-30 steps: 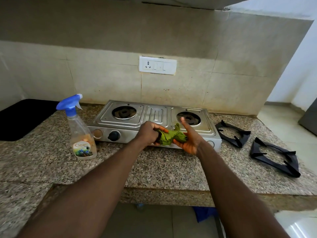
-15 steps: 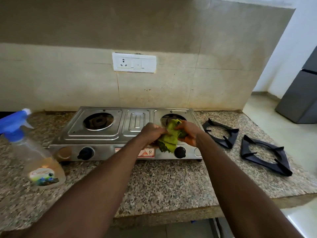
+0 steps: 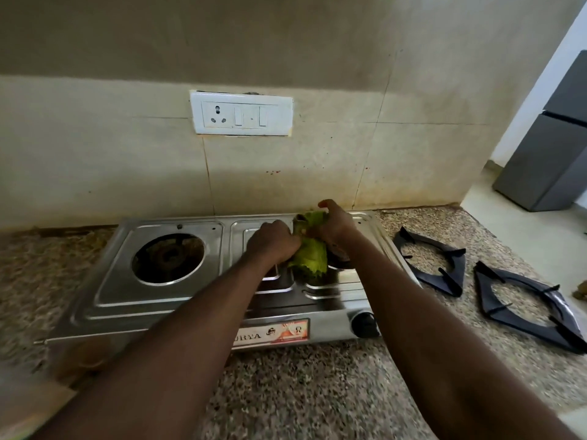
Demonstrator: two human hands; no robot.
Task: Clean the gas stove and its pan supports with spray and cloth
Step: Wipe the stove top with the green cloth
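Note:
A steel two-burner gas stove (image 3: 152,300) sits on the granite counter against the wall. Both my hands hold a crumpled green cloth (image 3: 313,254) above the stove's right burner, which they mostly hide. My left hand (image 3: 273,242) grips the cloth's left side. My right hand (image 3: 336,225) pinches its top, index finger raised. The left burner (image 3: 168,258) is bare. Two black pan supports (image 3: 432,265) (image 3: 524,306) lie on the counter to the stove's right. The spray bottle is out of view.
A white socket and switch plate (image 3: 241,113) is on the tiled wall behind the stove. Speckled granite counter (image 3: 301,385) runs in front of the stove. A grey fridge (image 3: 549,160) stands on the floor at far right.
The view moved closer and to the right, so the spray bottle left the frame. Both hands carried the cloth from the stove's front edge up over the right burner.

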